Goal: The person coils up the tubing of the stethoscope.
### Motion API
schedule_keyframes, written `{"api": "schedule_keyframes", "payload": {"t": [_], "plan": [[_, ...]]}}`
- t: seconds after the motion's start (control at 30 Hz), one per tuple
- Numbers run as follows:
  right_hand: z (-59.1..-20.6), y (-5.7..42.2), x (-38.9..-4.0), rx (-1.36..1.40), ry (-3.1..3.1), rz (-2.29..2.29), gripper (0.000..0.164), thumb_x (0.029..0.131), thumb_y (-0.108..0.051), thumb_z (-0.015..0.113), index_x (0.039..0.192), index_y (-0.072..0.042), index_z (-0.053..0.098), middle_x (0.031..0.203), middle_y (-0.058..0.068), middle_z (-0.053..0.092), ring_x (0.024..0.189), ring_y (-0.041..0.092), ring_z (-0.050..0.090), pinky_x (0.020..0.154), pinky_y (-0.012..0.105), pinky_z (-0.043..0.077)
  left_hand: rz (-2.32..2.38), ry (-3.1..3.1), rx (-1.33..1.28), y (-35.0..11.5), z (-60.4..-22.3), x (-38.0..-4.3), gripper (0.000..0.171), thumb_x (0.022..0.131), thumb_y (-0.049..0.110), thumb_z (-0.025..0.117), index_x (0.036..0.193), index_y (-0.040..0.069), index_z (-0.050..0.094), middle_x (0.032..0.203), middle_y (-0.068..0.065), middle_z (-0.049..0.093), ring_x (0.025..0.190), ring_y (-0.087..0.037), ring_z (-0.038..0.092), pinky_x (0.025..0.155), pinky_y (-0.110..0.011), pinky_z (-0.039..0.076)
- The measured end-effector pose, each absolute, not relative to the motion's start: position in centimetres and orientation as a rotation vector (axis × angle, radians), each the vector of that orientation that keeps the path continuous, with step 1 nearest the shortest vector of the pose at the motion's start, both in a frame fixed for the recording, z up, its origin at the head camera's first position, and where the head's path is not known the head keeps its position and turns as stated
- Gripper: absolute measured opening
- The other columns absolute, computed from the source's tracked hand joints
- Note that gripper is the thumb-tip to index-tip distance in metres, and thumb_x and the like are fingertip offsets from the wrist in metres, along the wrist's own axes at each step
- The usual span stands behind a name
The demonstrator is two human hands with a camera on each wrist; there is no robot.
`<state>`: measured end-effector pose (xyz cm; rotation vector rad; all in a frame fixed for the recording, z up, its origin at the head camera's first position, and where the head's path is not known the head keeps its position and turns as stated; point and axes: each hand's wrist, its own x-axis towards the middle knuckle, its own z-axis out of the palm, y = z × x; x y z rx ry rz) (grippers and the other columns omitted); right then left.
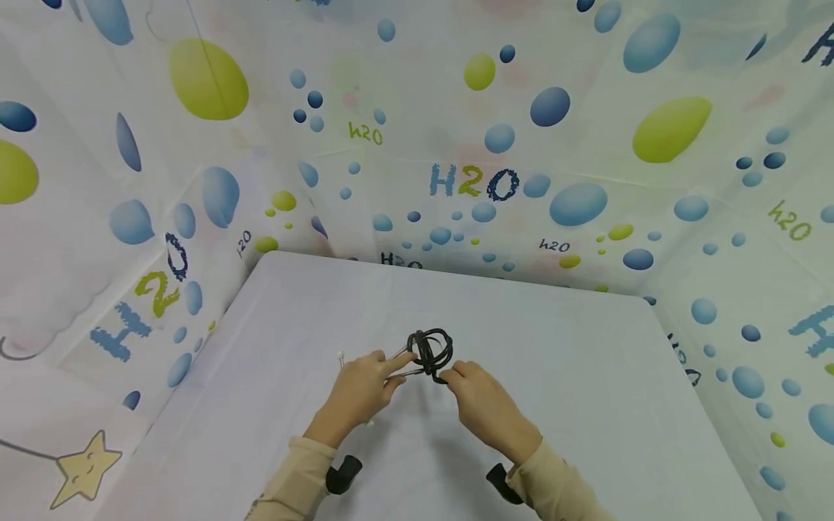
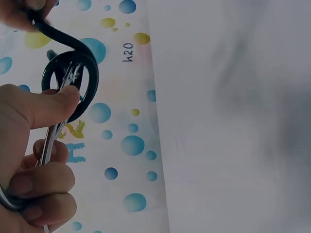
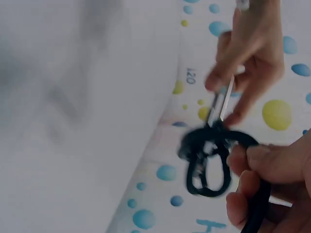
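A stethoscope is held above the table between both hands, its black tubing (image 1: 426,353) wound into loops around the metal ear tubes. My left hand (image 1: 361,387) grips the ear tubes (image 2: 50,138), its thumb lying against the looped part in the left wrist view. A white ear tip (image 1: 341,354) shows beyond the left hand. My right hand (image 1: 485,405) pinches a loose length of the tubing close to the coil. In the right wrist view this tubing (image 3: 260,206) runs through the curled fingers and out of the frame. The chest piece cannot be made out.
A white table (image 1: 554,347) lies under the hands. Behind it and at both sides hangs a white curtain (image 1: 417,87) printed with blue and green drops. Black camera mounts (image 1: 344,475) sit at both wrists.
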<state>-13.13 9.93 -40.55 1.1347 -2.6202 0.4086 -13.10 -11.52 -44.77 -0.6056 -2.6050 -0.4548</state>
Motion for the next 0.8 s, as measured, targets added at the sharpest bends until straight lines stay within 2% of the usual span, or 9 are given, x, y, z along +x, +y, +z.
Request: {"api": "schedule_keyframes", "payload": {"t": [0.1, 0.23, 0.33, 0.43, 0.6, 0.8], "plan": [[-39.5, 10.0, -14.3, 1.202, -2.578, 0.340, 0.012, 0.082, 0.000, 0.068, 0.093, -0.005, 0.070, 0.087, 0.003, 0.067, 0.077, 0.017, 0.059, 0.071, 0.029, 0.050, -0.439, -2.626, -0.693, -11.4, -44.9, -12.9, 0.036, 0.080, 0.023, 0.075, 0.115, 0.025, 0.069, 0.063, 0.000, 0.050, 0.046, -0.006, 0.032, 0.042, -0.019, 0.030], [-38.4, 10.5, -16.0, 1.298, -2.502, 0.362, 0.015, 0.077, -0.012, 0.077, 0.089, -0.006, 0.070, 0.079, 0.001, 0.068, 0.070, 0.015, 0.058, 0.072, 0.033, 0.048, -0.446, -2.610, -0.810, -11.2, -45.1, -12.5, 0.034, 0.080, 0.026, 0.074, 0.114, 0.027, 0.068, 0.063, 0.001, 0.051, 0.047, -0.005, 0.034, 0.042, -0.017, 0.029], [-38.0, 11.0, -17.5, 1.339, -2.498, 0.483, 0.021, 0.073, -0.021, 0.080, 0.085, -0.007, 0.070, 0.077, 0.000, 0.067, 0.068, 0.014, 0.058, 0.073, 0.035, 0.047, -0.462, -2.581, -0.862, -11.1, -45.0, -12.2, 0.035, 0.081, 0.026, 0.074, 0.115, 0.026, 0.068, 0.063, 0.002, 0.050, 0.047, -0.004, 0.034, 0.043, -0.016, 0.028], [-38.2, 11.7, -18.9, 1.348, -2.584, 0.698, 0.025, 0.072, -0.027, 0.080, 0.085, -0.007, 0.071, 0.079, -0.002, 0.067, 0.070, 0.011, 0.058, 0.073, 0.032, 0.047, -0.493, -2.555, -0.896, -11.1, -44.9, -12.1, 0.035, 0.081, 0.025, 0.074, 0.116, 0.026, 0.068, 0.064, 0.003, 0.049, 0.048, -0.003, 0.035, 0.044, -0.014, 0.029], [-39.5, 12.8, -20.3, 1.319, -2.719, 1.166, 0.025, 0.075, -0.024, 0.078, 0.090, -0.006, 0.072, 0.086, 0.000, 0.070, 0.078, 0.009, 0.060, 0.074, 0.028, 0.050, -0.545, -2.507, -0.974, -11.1, -44.5, -11.8, 0.037, 0.080, 0.024, 0.075, 0.117, 0.025, 0.068, 0.065, 0.003, 0.050, 0.048, -0.002, 0.038, 0.046, -0.013, 0.032], [-40.7, 13.6, -21.2, 1.358, -2.740, 1.507, 0.024, 0.081, -0.013, 0.074, 0.098, 0.002, 0.070, 0.093, 0.015, 0.069, 0.084, 0.012, 0.062, 0.077, 0.030, 0.052, -0.585, -2.465, -1.035, -10.9, -44.5, -11.5, 0.038, 0.079, 0.023, 0.076, 0.116, 0.024, 0.068, 0.066, 0.003, 0.051, 0.049, -0.001, 0.038, 0.046, -0.012, 0.032]]}}
